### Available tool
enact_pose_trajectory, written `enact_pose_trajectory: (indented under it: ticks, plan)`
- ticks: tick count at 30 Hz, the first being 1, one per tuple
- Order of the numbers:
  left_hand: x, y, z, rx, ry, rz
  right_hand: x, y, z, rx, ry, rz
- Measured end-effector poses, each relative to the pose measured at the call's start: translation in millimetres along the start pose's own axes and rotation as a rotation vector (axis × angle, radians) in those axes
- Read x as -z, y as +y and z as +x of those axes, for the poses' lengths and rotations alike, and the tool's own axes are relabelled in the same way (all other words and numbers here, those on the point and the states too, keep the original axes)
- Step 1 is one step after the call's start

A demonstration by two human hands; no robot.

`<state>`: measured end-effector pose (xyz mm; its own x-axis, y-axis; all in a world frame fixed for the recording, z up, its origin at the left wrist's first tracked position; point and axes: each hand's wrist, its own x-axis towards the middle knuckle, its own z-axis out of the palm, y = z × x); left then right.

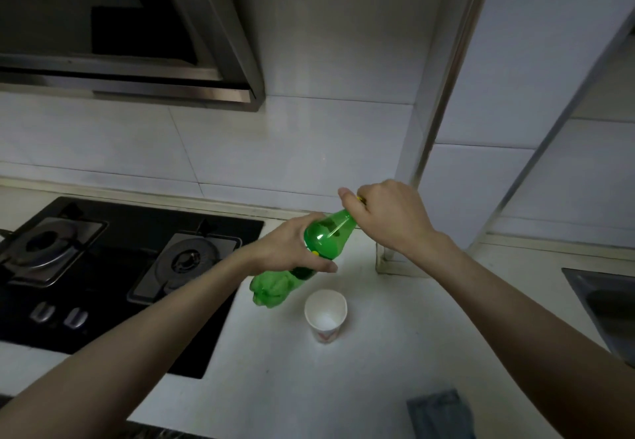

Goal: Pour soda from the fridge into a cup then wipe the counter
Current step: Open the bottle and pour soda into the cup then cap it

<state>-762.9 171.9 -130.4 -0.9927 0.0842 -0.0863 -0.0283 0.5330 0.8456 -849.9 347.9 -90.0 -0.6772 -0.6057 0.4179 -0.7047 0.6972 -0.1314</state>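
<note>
The step in hand appears to be opening. The left hand (292,249) is curling its fingers round the middle of the translucent green plastic soda bottle (326,236), holding it tilted in the air above the white worktop (309,387). The right hand (388,215) is pinching the yellow cap (360,199) at the neck. The white paper cup (325,315) is standing upright just below the bottle's base, not touching it. Next, I judge, the cap needs to come off and the mouth needs swinging over the cup.
</note>
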Motion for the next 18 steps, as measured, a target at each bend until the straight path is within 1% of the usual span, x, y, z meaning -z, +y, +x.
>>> enact_pose_trajectory:
  ticks: [1, 2, 3, 4, 6, 9, 10, 11, 13, 16, 18]
  plan:
    - [2.7, 0.8, -1.0, -0.003, -0.064, -0.034, 1.1, 1.0, 1.3, 0.096, 0.026, -0.020]
    - [4.3, 0.5, -0.7, -0.012, -0.087, -0.037, 1.8, 1.5, 2.7, 0.149, 0.045, -0.026]
    - [4.8, -0.5, 0.2, -0.027, -0.066, -0.018, 0.4, 1.8, 3.0, 0.147, 0.056, -0.024]
    - [3.7, -1.9, 1.4, -0.041, -0.011, 0.024, -2.8, 1.4, 2.4, 0.107, 0.055, -0.012]
    - [-4.0, -2.6, 3.1, -0.051, 0.143, 0.146, -11.0, -1.0, 1.2, -0.053, 0.027, 0.035]
    - [-23.2, -0.2, 3.7, -0.022, 0.405, 0.447, -22.1, 1.2, 5.5, -0.330, -0.068, 0.225]
    - [-28.2, -1.1, 4.3, -0.021, 0.462, 0.496, -22.4, 2.2, 7.2, -0.392, -0.111, 0.269]
    - [-31.7, -2.9, 4.6, -0.026, 0.486, 0.496, -21.0, 2.0, 6.8, -0.421, -0.138, 0.283]
    - [-30.4, -6.0, 4.5, -0.018, 0.422, 0.392, -15.4, -1.6, 3.4, -0.398, -0.153, 0.252]
    - [-16.0, -6.5, 2.5, 0.038, 0.204, 0.131, -5.8, -5.2, 0.1, -0.168, -0.036, 0.038]
    - [-8.6, -7.3, 1.3, 0.028, 0.093, 0.031, -1.1, -4.5, 1.8, -0.003, 0.017, -0.058]
